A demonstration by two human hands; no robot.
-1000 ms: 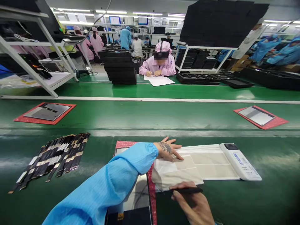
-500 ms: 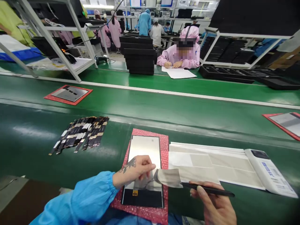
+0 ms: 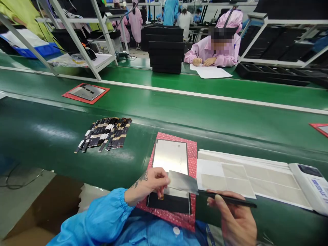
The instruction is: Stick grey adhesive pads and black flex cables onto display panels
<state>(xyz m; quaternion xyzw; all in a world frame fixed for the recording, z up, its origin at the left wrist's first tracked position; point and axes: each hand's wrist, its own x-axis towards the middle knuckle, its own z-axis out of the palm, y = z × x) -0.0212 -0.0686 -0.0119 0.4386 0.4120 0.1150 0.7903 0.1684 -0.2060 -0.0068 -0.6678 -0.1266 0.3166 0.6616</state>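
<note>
A thin grey adhesive sheet (image 3: 182, 181) is held up over a flat display panel (image 3: 170, 155). At its left edge, the thumb and fingers of my left hand (image 3: 155, 181) pinch it. My right hand (image 3: 235, 213) grips black tweezers (image 3: 232, 199), whose tips meet the sheet's right end. The panel has a silvery back and a black lower band, and lies on pink bubble wrap (image 3: 192, 153). Part of the panel is hidden behind my left hand and the sheet. Right of it are white backing sheets (image 3: 228, 174) bearing grey rectangular pieces.
A pile of dark flex cables (image 3: 106, 135) lies to the left. Another panel (image 3: 88, 92) on red wrap rests farther back. A white device (image 3: 311, 186) stands at the right. Across the bench, a person in pink (image 3: 214, 48) writes beside stacked black trays (image 3: 166, 51).
The view has shifted, so the bench things sit farther right and higher. The grey sheet's left end has come to my left hand, whose fingers now pinch it; the tweezers still hold the other end.
</note>
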